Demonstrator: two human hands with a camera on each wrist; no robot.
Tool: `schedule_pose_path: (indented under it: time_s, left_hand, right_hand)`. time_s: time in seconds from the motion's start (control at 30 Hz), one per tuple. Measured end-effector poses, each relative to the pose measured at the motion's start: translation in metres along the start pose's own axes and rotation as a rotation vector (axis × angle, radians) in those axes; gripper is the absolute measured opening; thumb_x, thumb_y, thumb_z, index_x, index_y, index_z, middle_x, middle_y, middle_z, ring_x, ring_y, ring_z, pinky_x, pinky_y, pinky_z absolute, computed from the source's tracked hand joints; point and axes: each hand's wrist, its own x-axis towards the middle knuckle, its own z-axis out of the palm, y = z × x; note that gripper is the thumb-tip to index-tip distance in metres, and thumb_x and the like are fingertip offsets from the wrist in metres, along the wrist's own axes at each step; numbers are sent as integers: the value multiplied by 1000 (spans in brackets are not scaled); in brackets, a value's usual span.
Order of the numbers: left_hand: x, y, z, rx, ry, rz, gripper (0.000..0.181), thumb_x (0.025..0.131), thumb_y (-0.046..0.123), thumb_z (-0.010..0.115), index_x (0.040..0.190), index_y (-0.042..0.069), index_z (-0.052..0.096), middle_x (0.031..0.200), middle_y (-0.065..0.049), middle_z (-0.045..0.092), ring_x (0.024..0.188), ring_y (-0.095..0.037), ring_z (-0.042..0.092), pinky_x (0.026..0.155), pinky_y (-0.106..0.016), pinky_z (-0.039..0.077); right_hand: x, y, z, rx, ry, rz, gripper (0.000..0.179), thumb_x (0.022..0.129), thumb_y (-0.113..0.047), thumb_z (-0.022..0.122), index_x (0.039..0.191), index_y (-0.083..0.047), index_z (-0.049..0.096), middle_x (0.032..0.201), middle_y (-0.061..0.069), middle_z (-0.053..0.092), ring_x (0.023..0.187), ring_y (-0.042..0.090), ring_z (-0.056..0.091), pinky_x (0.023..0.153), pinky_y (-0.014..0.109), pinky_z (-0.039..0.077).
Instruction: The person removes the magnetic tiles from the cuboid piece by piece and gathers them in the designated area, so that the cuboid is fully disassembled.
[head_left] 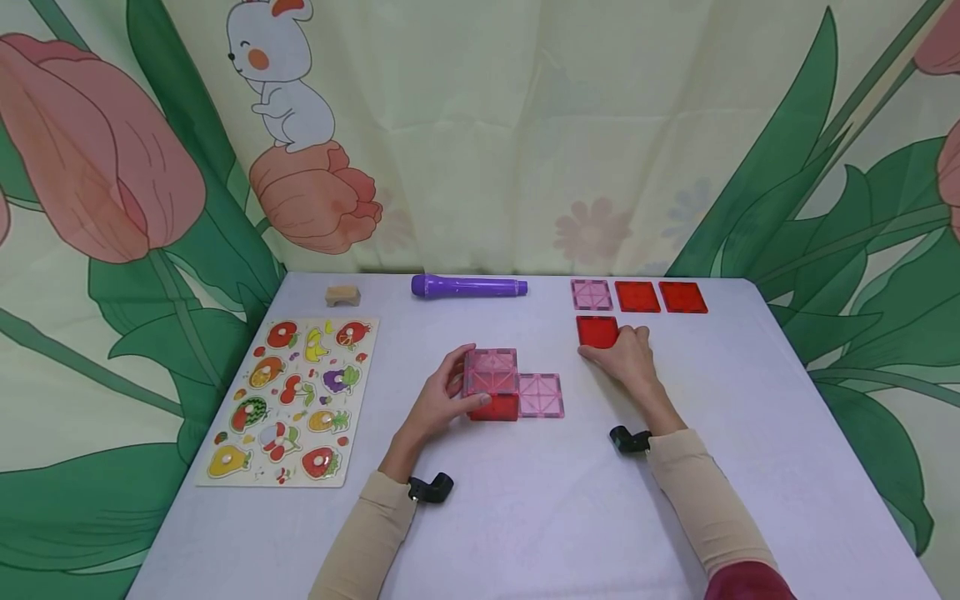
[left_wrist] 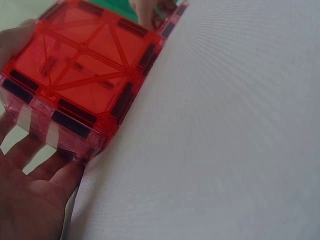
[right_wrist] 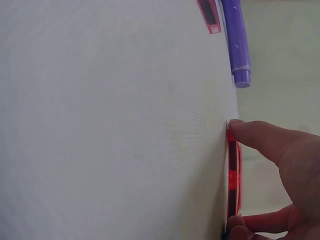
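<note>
My left hand [head_left: 438, 396] steadies a small box of magnetic tiles [head_left: 491, 371], thumb on the front and fingers along the left side. The box shows a pink top and a red front; the left wrist view shows its red front tile [left_wrist: 80, 55] and a pink side tile [left_wrist: 55, 125]. Flat on the table against the box's right side lies a pink tile [head_left: 541, 396]. Farther right, my right hand [head_left: 630, 358] pinches a red magnetic tile [head_left: 597, 331] by its edges, thumb on one side and fingers on the other, close over the tabletop.
Behind the right hand, a pink tile [head_left: 592, 295] and two red tiles [head_left: 637, 297] lie in a row. A purple marker-like tube [head_left: 470, 287] and a small wooden block [head_left: 342, 295] are at the back. A fruit puzzle board [head_left: 292, 400] covers the left side.
</note>
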Motion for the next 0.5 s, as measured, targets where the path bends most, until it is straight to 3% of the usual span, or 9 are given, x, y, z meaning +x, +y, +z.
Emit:
schedule_pose_path:
  time_s: [0.5]
  left_hand:
    - [0,0,1,4,3,10,85,81,36,83,151,38,36,150,-6,47,140,-28,47,115,-41,42]
  right_hand:
    - [-14,-3,-6,57,-14,-13,98,85,-49,73,151,8,28,145,31,30,126,44,43,103,58,52]
